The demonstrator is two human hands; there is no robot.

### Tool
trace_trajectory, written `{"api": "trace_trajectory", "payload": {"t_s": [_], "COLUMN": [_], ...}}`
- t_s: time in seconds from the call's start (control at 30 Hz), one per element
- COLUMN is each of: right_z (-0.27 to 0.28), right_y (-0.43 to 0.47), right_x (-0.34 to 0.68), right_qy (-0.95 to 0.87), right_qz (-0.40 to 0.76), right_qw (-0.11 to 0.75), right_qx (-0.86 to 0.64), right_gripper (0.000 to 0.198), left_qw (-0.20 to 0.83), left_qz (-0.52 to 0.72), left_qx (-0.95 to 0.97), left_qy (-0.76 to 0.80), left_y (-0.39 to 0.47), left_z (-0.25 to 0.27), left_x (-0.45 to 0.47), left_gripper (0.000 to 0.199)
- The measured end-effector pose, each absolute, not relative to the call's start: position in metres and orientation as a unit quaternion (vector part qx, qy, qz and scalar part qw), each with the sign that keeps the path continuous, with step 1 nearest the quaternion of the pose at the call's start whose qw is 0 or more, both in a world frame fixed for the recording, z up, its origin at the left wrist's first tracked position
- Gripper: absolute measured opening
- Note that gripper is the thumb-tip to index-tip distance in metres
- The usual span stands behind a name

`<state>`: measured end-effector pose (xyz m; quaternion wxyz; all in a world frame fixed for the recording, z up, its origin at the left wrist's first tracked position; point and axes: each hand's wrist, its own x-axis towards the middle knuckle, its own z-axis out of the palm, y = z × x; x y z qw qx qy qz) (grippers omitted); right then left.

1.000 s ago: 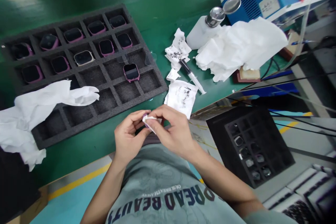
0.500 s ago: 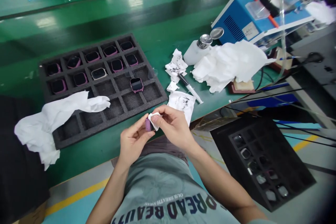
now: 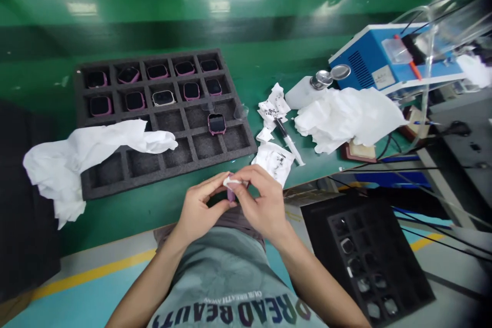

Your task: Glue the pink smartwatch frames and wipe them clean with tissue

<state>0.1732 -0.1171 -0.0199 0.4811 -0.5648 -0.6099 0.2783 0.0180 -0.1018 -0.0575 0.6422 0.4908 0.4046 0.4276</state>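
Note:
My left hand [image 3: 202,208] grips a purple watch case [image 3: 231,195] between thumb and fingers, just past the bench's front edge. A small white wipe [image 3: 231,182] is pinched in my right hand [image 3: 262,204] and pressed on the case's upper edge. Most of the case is hidden by my fingers. Behind my hands lies a black foam tray [image 3: 165,168] with several square watch cases in its compartments, mostly purple-rimmed. One watch case [image 3: 217,123] rests on the dividers, and a crumpled white cloth [image 3: 92,146] drapes over the tray's left front.
Right of the tray lie a syringe [image 3: 289,142], a stained wipe [image 3: 273,162], a white bottle with open metal cap [image 3: 302,93] and a heap of white cloth [image 3: 349,118]. A blue machine [image 3: 388,56] stands behind. Lower right is another black tray [image 3: 400,261] with watch parts.
My right hand has shifted the wipe onto the case's upper edge, and the case has turned more edge-on. The camera view has moved, and the co-worker's hands at the far bench have left view.

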Motion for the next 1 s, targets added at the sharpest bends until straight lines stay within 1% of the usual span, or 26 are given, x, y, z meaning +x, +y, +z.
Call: {"api": "trace_trajectory", "payload": {"t_s": [0.1, 0.2, 0.37, 0.5, 0.67, 0.8, 0.9, 1.0], "right_z": [-0.025, -0.022, -0.012, -0.023, -0.023, -0.011, -0.013, -0.019], "right_y": [-0.099, -0.098, -0.123, -0.110, -0.094, -0.118, -0.123, -0.107], "right_x": [0.183, 0.197, 0.194, 0.181, 0.192, 0.192, 0.182, 0.178], "right_qy": [-0.595, -0.583, -0.652, -0.636, -0.604, -0.622, -0.647, -0.628], "right_qz": [0.281, 0.261, 0.279, 0.260, 0.254, 0.286, 0.290, 0.283], "right_qw": [0.456, 0.449, 0.430, 0.442, 0.444, 0.440, 0.447, 0.448], "right_qx": [-0.600, -0.625, -0.559, -0.577, -0.611, -0.581, -0.546, -0.570], "right_gripper": [0.011, 0.010, 0.011, 0.012, 0.012, 0.010, 0.011, 0.010], "left_qw": [0.621, 0.616, 0.612, 0.581, 0.611, 0.627, 0.609, 0.596], "left_qz": [0.437, 0.446, 0.435, 0.426, 0.447, 0.444, 0.439, 0.436], "left_qx": [0.521, 0.521, 0.535, 0.561, 0.522, 0.504, 0.518, 0.529], "left_qy": [0.390, 0.387, 0.387, 0.407, 0.393, 0.395, 0.410, 0.418], "left_y": [-0.103, -0.103, -0.103, -0.103, -0.104, -0.104, -0.105, -0.106], "left_z": [-0.061, -0.061, -0.061, -0.064, -0.063, -0.061, -0.063, -0.065], "left_x": [0.019, 0.019, 0.019, 0.019, 0.021, 0.020, 0.020, 0.021], "left_gripper": [0.055, 0.058, 0.055, 0.057, 0.058, 0.055, 0.052, 0.054]}}
